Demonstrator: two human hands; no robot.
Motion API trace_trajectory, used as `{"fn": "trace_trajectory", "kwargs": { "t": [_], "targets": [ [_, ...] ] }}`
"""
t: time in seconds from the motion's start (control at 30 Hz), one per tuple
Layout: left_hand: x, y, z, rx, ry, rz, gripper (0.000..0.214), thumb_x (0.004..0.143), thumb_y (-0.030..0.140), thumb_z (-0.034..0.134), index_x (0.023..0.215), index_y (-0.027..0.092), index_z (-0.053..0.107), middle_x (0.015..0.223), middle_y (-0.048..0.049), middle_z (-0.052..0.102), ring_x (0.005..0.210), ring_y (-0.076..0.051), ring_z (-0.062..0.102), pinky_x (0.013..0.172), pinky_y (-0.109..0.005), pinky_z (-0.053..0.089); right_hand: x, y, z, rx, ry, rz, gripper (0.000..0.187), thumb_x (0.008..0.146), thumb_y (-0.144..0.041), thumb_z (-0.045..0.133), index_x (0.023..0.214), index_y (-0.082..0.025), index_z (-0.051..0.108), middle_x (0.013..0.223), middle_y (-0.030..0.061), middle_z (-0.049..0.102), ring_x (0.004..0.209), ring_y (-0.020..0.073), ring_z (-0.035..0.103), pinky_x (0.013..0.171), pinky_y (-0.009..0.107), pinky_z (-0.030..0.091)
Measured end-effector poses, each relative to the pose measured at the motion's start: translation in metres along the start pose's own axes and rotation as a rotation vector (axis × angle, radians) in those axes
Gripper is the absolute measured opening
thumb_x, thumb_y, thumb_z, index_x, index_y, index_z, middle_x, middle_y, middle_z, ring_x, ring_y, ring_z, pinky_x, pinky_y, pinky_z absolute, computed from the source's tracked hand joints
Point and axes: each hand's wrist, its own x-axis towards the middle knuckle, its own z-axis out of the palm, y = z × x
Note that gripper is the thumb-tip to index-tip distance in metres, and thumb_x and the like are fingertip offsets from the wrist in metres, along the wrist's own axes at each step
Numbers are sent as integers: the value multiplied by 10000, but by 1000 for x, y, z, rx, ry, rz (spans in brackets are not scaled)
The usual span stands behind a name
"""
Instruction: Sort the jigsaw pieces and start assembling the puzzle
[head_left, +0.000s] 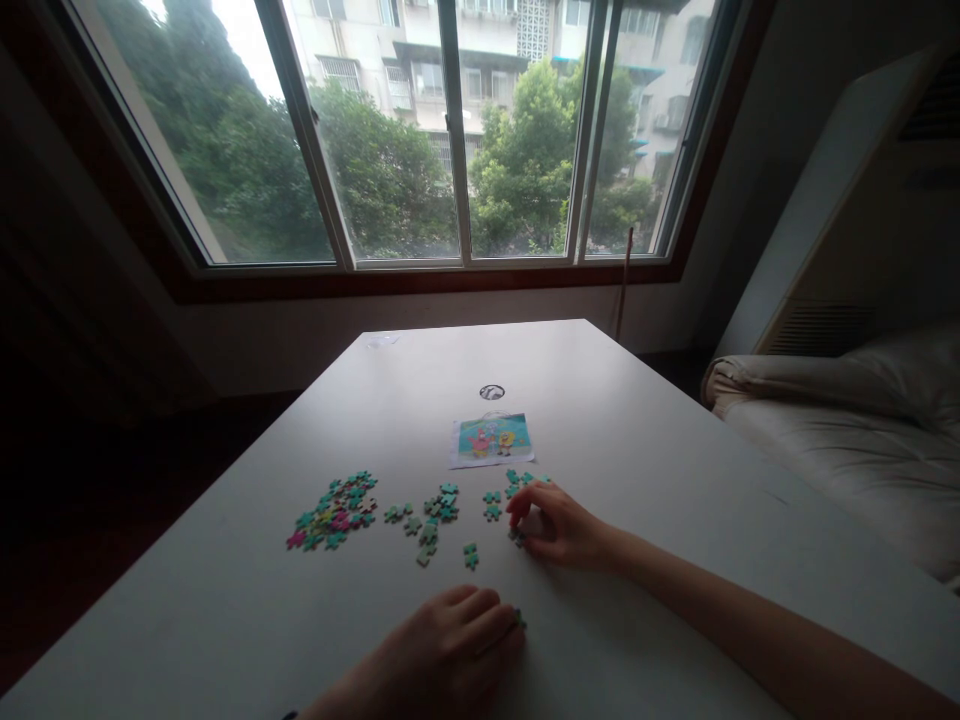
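Small teal, pink and yellow jigsaw pieces [335, 512] lie scattered on a white table [645, 470]. A printed cartoon picture [491, 440] lies flat behind them. My right hand [559, 524] rests on the table with fingers curled, pinching a dark teal piece [517, 536] against the tabletop. My left hand [450, 650] lies near the front edge, fingers together and bent, fingertips on another teal piece [519, 620]. More loose pieces [439, 510] sit between the pile and my right hand.
A round cable hole [491, 391] is in the table behind the picture. A wide window [450, 130] with trees outside fills the far wall. A cream sofa cushion [847, 420] stands at the right, beside the table.
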Motion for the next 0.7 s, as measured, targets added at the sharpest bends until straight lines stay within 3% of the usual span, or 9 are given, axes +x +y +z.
{"fn": "trace_trajectory", "kwargs": {
  "t": [0.37, 0.5, 0.7],
  "targets": [
    [1, 0, -1, -4, -13, -2, 151, 889, 134, 396, 948, 133, 535, 746, -50, 557, 658, -145, 515, 622, -253, 466, -1, 5, 2, -29, -1, -15, 385, 600, -28, 631, 952, -182, 608, 857, 36, 587, 815, 177, 535, 757, 304, 408],
    [0, 0, -1, -12, -4, 1, 156, 889, 132, 396, 953, 129, 539, 748, -54, 560, 658, -148, 519, 615, -256, 467, 0, 7, 3, -100, 14, -29, 325, 599, -63, 695, 888, -208, 662, 854, 33, 581, 854, 196, 524, 828, 358, 377],
    [1, -1, -1, -21, -10, 4, 169, 891, 122, 383, 961, 124, 537, 750, -54, 570, 661, -145, 523, 624, -250, 473, -1, 13, 6, -126, 34, -33, 166, 612, -137, 743, 750, -207, 683, 808, 25, 571, 815, 181, 524, 800, 346, 380]
  ]
}}
